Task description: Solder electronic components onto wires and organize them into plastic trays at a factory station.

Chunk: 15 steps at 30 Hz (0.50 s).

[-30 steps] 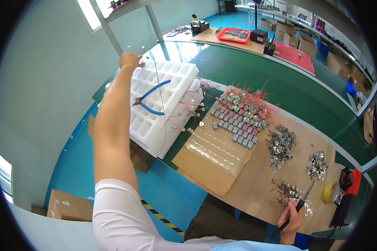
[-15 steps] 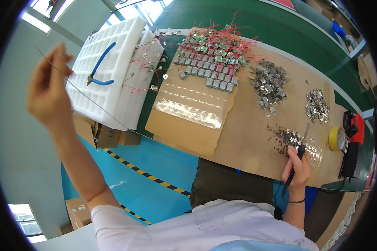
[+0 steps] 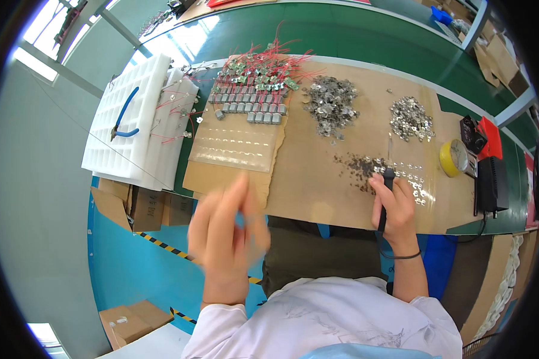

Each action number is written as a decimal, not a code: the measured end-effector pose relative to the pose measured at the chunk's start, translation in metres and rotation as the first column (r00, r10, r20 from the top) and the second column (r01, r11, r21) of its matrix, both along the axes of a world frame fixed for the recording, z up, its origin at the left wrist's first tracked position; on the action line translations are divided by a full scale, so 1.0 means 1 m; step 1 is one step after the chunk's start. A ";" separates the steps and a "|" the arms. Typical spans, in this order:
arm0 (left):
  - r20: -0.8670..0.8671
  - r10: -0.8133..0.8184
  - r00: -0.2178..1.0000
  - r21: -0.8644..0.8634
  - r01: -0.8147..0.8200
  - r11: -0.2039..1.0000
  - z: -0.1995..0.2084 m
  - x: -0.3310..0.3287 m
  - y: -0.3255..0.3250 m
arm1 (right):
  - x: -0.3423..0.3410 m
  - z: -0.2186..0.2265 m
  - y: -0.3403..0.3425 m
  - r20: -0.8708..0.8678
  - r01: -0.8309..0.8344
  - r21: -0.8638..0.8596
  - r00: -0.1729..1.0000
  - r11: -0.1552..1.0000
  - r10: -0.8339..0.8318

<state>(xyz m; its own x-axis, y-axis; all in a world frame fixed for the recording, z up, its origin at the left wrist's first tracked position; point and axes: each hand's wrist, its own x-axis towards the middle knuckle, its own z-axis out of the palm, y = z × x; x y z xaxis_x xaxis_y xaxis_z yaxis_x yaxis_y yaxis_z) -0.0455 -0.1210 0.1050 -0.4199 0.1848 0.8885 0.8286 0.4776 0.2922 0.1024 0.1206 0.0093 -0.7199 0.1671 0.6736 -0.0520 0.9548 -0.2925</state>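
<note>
My right hand (image 3: pixel 395 206) is closed around the dark handle of a soldering iron (image 3: pixel 386 188), whose thin metal tip points away over the table. Below that tip lie rows of small shiny metal tabs (image 3: pixel 414 179) on a clear strip, beside scattered dark small pieces (image 3: pixel 359 170). My left hand (image 3: pixel 229 233) hangs in front of the table's near edge, its fingers bent and smeared by motion. Whether anything is between them is hidden. Nearest to it are the torn cardboard sheet (image 3: pixel 206 182) and a clear plastic strip (image 3: pixel 230 146) lying on top.
Small grey motors (image 3: pixel 248 107) with red wires (image 3: pixel 263 54) fill the cardboard's far part. Metal piles (image 3: pixel 330 105) lie farther right, near yellow tape (image 3: pixel 452 158) and a black box (image 3: pixel 491 182). Blue-handled cutters (image 3: pixel 124 119) rest on white foam trays (image 3: pixel 99 146). A thin wire (image 3: pixel 96 136) crosses the left.
My left hand has come from the far left, beside the foam trays, inward to the table's near edge. The whole view has shifted; my right hand keeps hold of the soldering iron.
</note>
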 end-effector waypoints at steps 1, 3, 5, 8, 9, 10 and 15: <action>0.099 0.015 0.995 -0.064 -0.009 0.998 -0.007 -0.022 0.015 | 0.004 -0.002 0.004 -0.013 0.025 -0.006 1.000 1.000 -0.025; 0.320 0.105 0.942 -0.172 -0.051 0.984 -0.014 -0.077 0.023 | 0.004 -0.001 0.006 -0.040 0.013 0.005 0.999 1.000 -0.013; 0.286 0.273 0.919 -0.349 -0.166 0.922 -0.046 -0.154 0.000 | 0.002 -0.002 0.002 -0.047 -0.006 0.026 0.999 1.000 0.007; 0.386 0.402 0.830 -0.561 -0.134 0.817 -0.073 -0.221 -0.023 | -0.002 -0.017 0.003 -0.079 0.000 0.079 0.997 0.997 0.007; 0.419 0.456 0.785 -0.624 -0.116 0.773 -0.090 -0.259 -0.046 | -0.002 -0.013 -0.001 -0.079 -0.011 0.073 0.997 0.997 0.016; 0.361 0.476 0.802 -0.660 -0.141 0.738 -0.099 -0.276 -0.055 | -0.005 -0.020 -0.001 -0.108 -0.008 0.039 0.994 0.999 0.013; 0.702 0.193 0.686 -0.339 0.083 0.937 -0.113 -0.300 -0.035 | 0.013 -0.012 0.007 -0.049 0.096 0.079 0.994 0.992 -0.093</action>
<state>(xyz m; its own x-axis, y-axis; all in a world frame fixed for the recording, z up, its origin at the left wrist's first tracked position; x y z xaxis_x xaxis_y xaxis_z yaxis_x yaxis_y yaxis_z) -0.3459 -0.1557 -0.0081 -0.9151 0.3504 0.1995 0.3965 0.6923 0.6028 0.1159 0.1280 -0.0023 -0.6721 0.1767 0.7191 0.0283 0.9765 -0.2135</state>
